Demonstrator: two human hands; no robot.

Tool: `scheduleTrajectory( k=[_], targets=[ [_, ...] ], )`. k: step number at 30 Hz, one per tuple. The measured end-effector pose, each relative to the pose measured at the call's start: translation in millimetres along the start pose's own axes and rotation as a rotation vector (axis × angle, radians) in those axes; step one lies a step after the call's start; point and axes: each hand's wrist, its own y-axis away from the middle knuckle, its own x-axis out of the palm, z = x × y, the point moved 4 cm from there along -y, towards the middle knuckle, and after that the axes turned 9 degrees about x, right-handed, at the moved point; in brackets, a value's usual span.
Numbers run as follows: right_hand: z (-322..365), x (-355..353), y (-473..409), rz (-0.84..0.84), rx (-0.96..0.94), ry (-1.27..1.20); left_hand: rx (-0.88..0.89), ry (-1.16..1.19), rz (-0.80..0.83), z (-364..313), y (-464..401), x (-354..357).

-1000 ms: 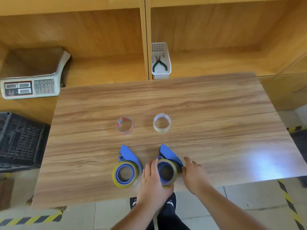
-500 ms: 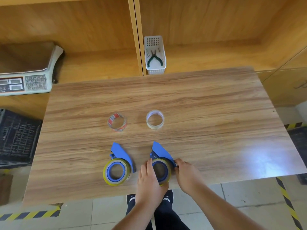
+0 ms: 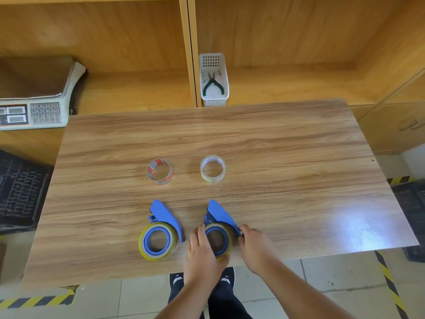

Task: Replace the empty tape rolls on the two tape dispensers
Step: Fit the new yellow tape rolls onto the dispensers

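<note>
Two blue tape dispensers lie near the table's front edge, each carrying a yellowish tape roll. The left dispenser (image 3: 161, 231) lies untouched. My left hand (image 3: 202, 252) grips the left side of the roll on the right dispenser (image 3: 219, 217), and my right hand (image 3: 255, 245) holds that dispenser's blue guard from the right. Farther back lie two thin, nearly used-up rolls: one with a red and white label (image 3: 160, 171) and a clear one (image 3: 213, 168).
A wooden table (image 3: 287, 180) carries everything. Behind it, a white basket with green-handled pliers (image 3: 213, 81) stands on a shelf, and a weighing scale (image 3: 34, 100) sits at the left. Black crates flank the table on the floor at both sides.
Both hands stay on the right dispenser; the right hand's fingers have closed onto its blue guard. The camera view has shifted slightly.
</note>
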Motion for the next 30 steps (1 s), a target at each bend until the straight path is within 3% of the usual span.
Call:
scheduleTrajectory(
  k=[9,13,20,30],
  targets=[
    [57,-12,12,-0.226,-0.112,-0.121,0.137,-0.150,-0.152,32,18,-59],
    [107,3,19,-0.133,-0.177,-0.175,0.022,-0.131,-0.265,75,20,-94],
    [163,49,29,0.068,-0.149,-0.163,-0.175,0.082,-0.131,134,8,-128],
    [172,87,17,0.157,0.071,-0.219,-0.208,0.137,0.034,160,-22,-127]
  ],
)
